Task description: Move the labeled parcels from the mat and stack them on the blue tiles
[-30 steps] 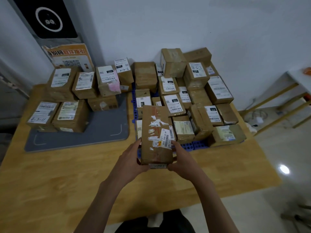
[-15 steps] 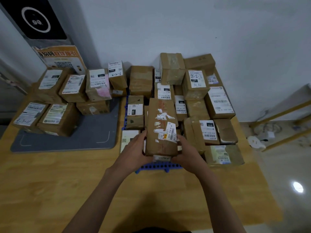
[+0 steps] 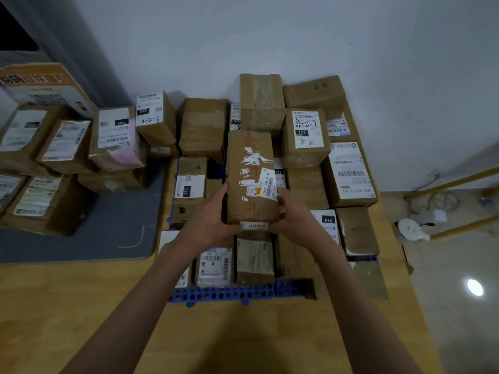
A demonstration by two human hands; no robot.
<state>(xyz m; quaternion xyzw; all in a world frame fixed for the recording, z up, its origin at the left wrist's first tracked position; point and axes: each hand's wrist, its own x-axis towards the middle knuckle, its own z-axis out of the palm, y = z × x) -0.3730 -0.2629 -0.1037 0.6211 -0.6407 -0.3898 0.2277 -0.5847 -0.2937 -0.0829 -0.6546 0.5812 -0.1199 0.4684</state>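
Note:
A long brown parcel [image 3: 249,176] with torn tape and a barcode label is held over the middle of the pile on the blue tiles [image 3: 237,292]. My left hand [image 3: 213,222] grips its near left side and my right hand [image 3: 294,217] grips its near right side. Under and around it, several labeled parcels [image 3: 305,136] cover the tiles. On the grey mat [image 3: 108,228] at the left, several more labeled parcels [image 3: 113,136] stand along its far and left edges. The tiles show only at the front edge.
All of this lies on a wooden table [image 3: 81,306] against a white wall. An orange-and-white printed carton [image 3: 40,85] leans at the back left. To the right, beyond the table edge, are yellow rails [image 3: 453,182] and a white object [image 3: 410,230] on the floor.
Both hands have carried the long parcel away from me, from the tiles' front edge to above the middle of the pile. The view has moved closer to the parcels.

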